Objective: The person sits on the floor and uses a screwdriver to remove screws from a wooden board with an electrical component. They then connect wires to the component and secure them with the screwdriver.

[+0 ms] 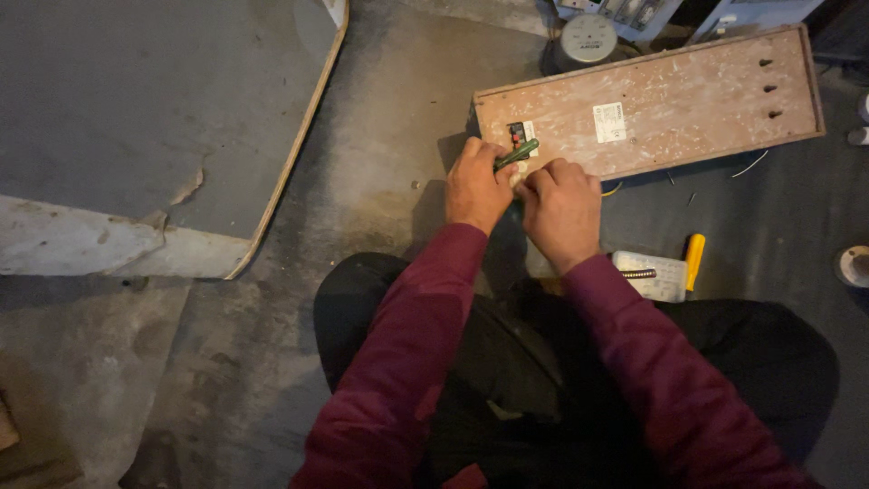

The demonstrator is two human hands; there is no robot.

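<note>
The person is sitting on the floor (380,181), and both hands are working at the near left corner of a long wooden panel (688,100). The left hand (475,188) is curling its fingers (477,149) tightly around the green handle of a tool (516,155), which is slanting up to the right, its far end reaching the small black terminal plate (518,134) set in the panel. The right hand (561,208) is lying just beside the left, its fingers (543,175) bent and bunched at the panel's edge; they are touching the panel near the tool, but I cannot tell whether they are pinching anything.

The panel is lying flat on the floor, pale brown and heavily scuffed with whitish marks, carrying a small white label (609,122) near its middle and three dark slots (769,89) toward its right end. A thin yellow wire (615,189) is showing at its near edge. Near the right forearm, a white box (654,274) and a yellow-handled tool (694,260) are resting on the floor. Beyond the panel, a round grey object (588,38) is standing.
</note>
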